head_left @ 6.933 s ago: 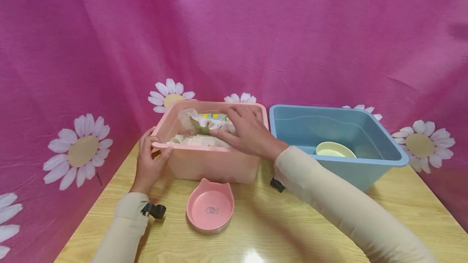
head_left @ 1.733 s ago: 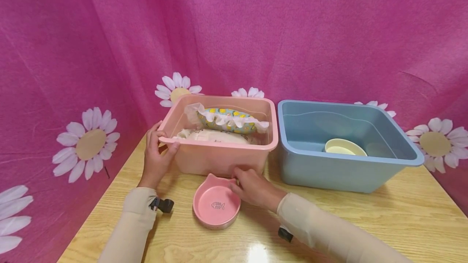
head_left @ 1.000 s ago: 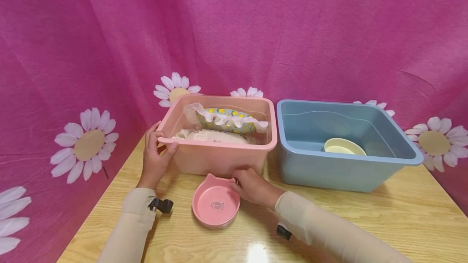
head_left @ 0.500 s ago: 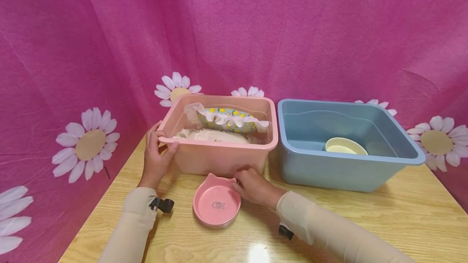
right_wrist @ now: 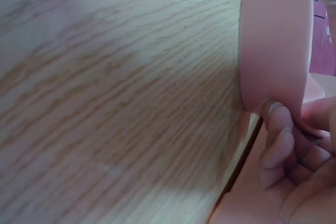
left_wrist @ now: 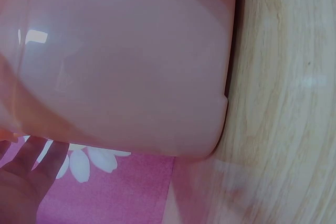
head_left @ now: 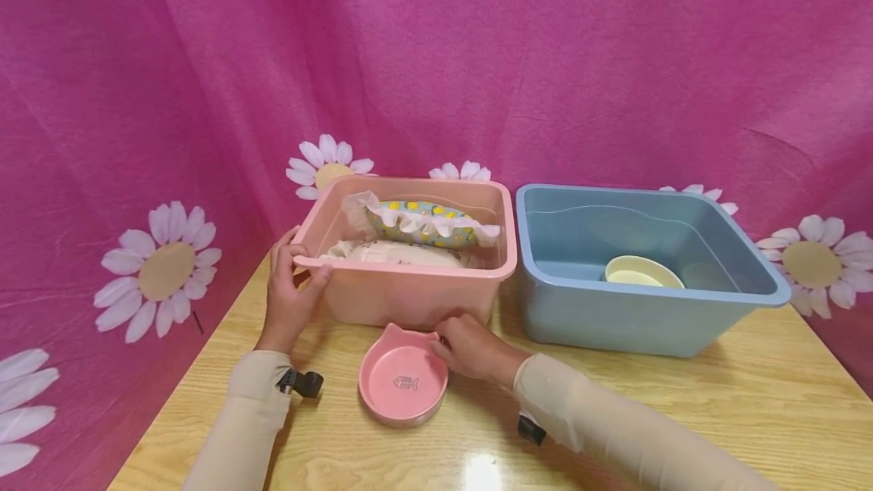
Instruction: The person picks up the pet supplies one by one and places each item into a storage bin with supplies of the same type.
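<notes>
A pink cat-eared pet bowl [head_left: 404,383] with a fish-bone print sits on the table in front of a pink plastic bin [head_left: 409,295]. My right hand [head_left: 474,347] pinches the bowl's right ear between thumb and fingers; in the right wrist view its curled fingers [right_wrist: 281,145] press against the bowl's outer wall [right_wrist: 275,35]. At the bin's front left corner, my left hand [head_left: 289,298] grips the rim, thumb in front and fingers along the side. Inside the bin lie a frilled lemon-print cushion-like thing [head_left: 423,224] and a cream cloth thing [head_left: 402,254], partly hidden by the front wall.
To the right stands a blue-grey plastic bin [head_left: 614,320] with a pale yellow bowl [head_left: 641,272] inside. Both bins rest on a wood-grain table [head_left: 750,400]. A magenta cloth [head_left: 423,59] with daisies hangs close behind and on both sides.
My right hand has left the inside of the pink bin and come down to the pink bowl's right ear. Over the last second, both hands and the bowl have stayed almost still.
</notes>
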`<state>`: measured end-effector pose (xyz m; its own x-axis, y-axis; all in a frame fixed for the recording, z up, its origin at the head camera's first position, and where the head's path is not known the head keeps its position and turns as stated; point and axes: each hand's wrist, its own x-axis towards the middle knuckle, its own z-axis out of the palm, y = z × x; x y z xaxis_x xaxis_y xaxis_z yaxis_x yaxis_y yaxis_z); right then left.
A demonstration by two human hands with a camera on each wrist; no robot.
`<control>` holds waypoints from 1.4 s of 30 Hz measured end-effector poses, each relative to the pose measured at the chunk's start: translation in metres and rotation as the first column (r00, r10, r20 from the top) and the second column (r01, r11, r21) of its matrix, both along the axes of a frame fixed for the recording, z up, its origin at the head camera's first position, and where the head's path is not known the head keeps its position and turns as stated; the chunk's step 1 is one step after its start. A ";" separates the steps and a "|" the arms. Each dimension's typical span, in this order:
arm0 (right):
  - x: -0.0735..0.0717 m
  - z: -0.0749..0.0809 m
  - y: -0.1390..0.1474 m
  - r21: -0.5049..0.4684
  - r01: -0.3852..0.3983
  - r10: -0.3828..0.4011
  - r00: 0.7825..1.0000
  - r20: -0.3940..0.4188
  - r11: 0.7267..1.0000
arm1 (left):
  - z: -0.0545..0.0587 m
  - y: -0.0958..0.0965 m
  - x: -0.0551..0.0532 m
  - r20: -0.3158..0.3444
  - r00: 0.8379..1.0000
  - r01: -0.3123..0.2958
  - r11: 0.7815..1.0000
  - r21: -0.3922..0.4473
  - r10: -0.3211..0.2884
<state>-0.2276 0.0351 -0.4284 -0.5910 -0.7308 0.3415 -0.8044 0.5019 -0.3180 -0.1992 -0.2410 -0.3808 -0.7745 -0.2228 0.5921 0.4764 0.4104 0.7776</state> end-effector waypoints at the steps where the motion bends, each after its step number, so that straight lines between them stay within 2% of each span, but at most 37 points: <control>1: 0.000 0.000 0.000 0.004 0.000 0.000 1.000 0.004 1.000 | 0.000 0.000 0.000 -0.002 1.000 0.002 1.000 0.002 -0.002; 15: 0.001 -0.001 -0.002 -0.004 0.000 0.000 1.000 -0.005 1.000 | 0.001 0.000 0.002 0.009 1.000 0.009 1.000 0.021 -0.009; 22: 0.000 -0.003 0.000 -0.001 -0.004 0.004 1.000 -0.019 1.000 | 0.000 0.000 0.003 0.019 1.000 -0.009 1.000 0.017 0.009; 32: 0.003 -0.001 0.005 -0.043 -0.003 0.002 1.000 -0.020 0.999 | 0.001 -0.001 0.000 -0.009 1.000 -0.008 1.000 -0.004 0.008; 42: 0.012 0.016 0.010 -0.032 0.001 0.002 0.996 0.092 0.999 | -0.001 -0.001 -0.001 -0.005 1.000 -0.003 1.000 0.005 0.003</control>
